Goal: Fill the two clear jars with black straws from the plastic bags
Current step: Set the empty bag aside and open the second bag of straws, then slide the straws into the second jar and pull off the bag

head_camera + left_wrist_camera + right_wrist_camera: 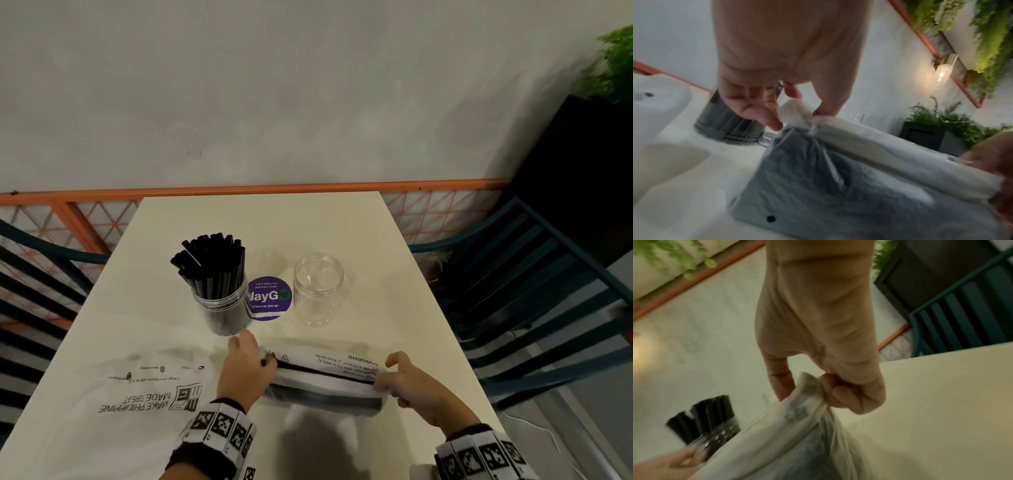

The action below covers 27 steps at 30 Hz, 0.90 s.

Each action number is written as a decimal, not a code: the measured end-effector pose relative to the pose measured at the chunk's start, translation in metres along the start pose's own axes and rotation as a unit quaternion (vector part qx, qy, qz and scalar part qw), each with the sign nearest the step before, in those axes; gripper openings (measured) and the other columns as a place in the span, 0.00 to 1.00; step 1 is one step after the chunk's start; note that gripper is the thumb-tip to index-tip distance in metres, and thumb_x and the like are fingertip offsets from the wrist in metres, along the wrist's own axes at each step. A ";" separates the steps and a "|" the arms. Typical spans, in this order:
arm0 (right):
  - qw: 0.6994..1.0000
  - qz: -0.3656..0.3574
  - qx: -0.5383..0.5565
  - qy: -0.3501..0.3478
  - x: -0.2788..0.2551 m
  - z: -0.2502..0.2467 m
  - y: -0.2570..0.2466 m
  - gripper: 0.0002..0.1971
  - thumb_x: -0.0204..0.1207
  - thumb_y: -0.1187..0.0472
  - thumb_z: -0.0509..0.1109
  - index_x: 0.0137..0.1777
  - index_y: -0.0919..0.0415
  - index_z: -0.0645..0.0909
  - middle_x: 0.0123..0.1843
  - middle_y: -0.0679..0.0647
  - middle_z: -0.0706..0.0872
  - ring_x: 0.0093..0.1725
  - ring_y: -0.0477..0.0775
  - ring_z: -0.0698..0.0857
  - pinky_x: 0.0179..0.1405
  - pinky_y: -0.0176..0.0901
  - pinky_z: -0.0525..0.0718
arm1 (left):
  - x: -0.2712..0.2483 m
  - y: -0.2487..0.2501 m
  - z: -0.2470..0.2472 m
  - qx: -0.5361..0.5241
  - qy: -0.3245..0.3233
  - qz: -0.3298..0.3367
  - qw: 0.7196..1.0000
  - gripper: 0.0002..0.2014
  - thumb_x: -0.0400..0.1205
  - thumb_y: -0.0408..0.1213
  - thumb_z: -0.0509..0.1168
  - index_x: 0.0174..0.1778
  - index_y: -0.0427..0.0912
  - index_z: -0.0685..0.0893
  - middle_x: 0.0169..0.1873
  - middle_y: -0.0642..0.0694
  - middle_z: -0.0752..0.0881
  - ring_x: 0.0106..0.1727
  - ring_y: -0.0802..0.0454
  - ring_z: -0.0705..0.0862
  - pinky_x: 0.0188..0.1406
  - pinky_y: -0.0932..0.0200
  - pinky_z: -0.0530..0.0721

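Both hands — left hand [244,371], right hand [407,383] — pinch the straw bag [325,383] (one end each).

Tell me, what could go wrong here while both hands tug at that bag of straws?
If the full bag bursts open as the left hand and right hand pull its ends, straws may scatter over the table. The left hand is close to the filled jar and could knock it. The empty jar looks light and easily tipped.

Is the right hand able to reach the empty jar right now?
Probably not yet. The right hand grips one end of the straw bag, so it is busy. The empty jar stands open just beyond the bag, with nothing between them, so a freed hand likely could.
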State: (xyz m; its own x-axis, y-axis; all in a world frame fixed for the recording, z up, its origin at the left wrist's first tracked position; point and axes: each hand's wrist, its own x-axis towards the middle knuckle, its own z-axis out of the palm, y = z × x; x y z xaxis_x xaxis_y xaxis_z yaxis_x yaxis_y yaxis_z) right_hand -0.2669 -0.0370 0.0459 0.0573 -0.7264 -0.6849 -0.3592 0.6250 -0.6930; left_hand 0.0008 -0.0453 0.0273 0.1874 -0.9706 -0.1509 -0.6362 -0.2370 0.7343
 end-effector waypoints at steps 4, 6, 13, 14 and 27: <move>0.972 -0.107 -0.156 0.141 0.009 0.014 -0.002 0.09 0.79 0.57 0.62 0.44 0.58 0.64 0.38 0.51 0.73 0.36 0.50 0.70 0.30 0.39 0.68 | -0.006 0.010 0.004 0.091 -0.042 0.119 0.988 0.08 0.74 0.24 0.60 0.36 0.42 0.77 0.58 0.42 0.73 0.45 0.44 0.80 0.47 0.59 0.76; 0.918 -0.171 -0.262 0.245 0.014 0.019 0.002 0.08 0.79 0.57 0.63 0.45 0.59 0.68 0.42 0.54 0.75 0.40 0.54 0.72 0.36 0.42 0.69 | -0.009 0.011 0.007 0.112 -0.071 0.130 0.983 0.14 0.76 0.25 0.59 0.45 0.45 0.87 0.67 0.45 0.71 0.57 0.44 0.78 0.60 0.58 0.75; 0.893 -0.250 -0.291 0.237 0.010 0.008 -0.004 0.07 0.81 0.59 0.62 0.41 0.56 0.72 0.41 0.50 0.74 0.43 0.53 0.76 0.33 0.32 0.70 | -0.003 0.003 -0.012 0.144 -0.211 0.041 0.966 0.33 0.74 0.34 0.62 0.74 0.62 0.65 0.67 0.44 0.64 0.68 0.41 0.68 0.71 0.53 0.69; 0.888 -0.254 -0.300 0.240 0.009 0.007 -0.006 0.05 0.80 0.59 0.63 0.42 0.56 0.73 0.42 0.50 0.75 0.44 0.53 0.77 0.35 0.33 0.71 | -0.001 0.003 -0.016 0.122 -0.223 0.034 0.967 0.33 0.74 0.33 0.63 0.74 0.61 0.65 0.64 0.44 0.64 0.67 0.42 0.69 0.71 0.54 0.69; 0.803 -0.439 -0.397 0.072 0.005 0.084 -0.058 0.26 0.71 0.59 0.70 0.70 0.62 0.72 0.65 0.59 0.78 0.66 0.58 0.74 0.69 0.45 0.72 | -0.022 0.048 -0.041 -0.014 -0.124 0.197 0.972 0.28 0.70 0.31 0.57 0.67 0.49 0.77 0.63 0.53 0.75 0.66 0.59 0.74 0.66 0.73 0.66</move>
State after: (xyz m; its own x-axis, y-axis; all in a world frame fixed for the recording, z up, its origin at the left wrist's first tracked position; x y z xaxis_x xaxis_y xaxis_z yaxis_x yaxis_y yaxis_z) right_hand -0.1679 -0.0529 0.0642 0.5246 -0.8491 0.0617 -0.7237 -0.4829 -0.4930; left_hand -0.0028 -0.0339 0.0927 -0.2563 -0.9666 -0.0068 -0.6009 0.1538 0.7844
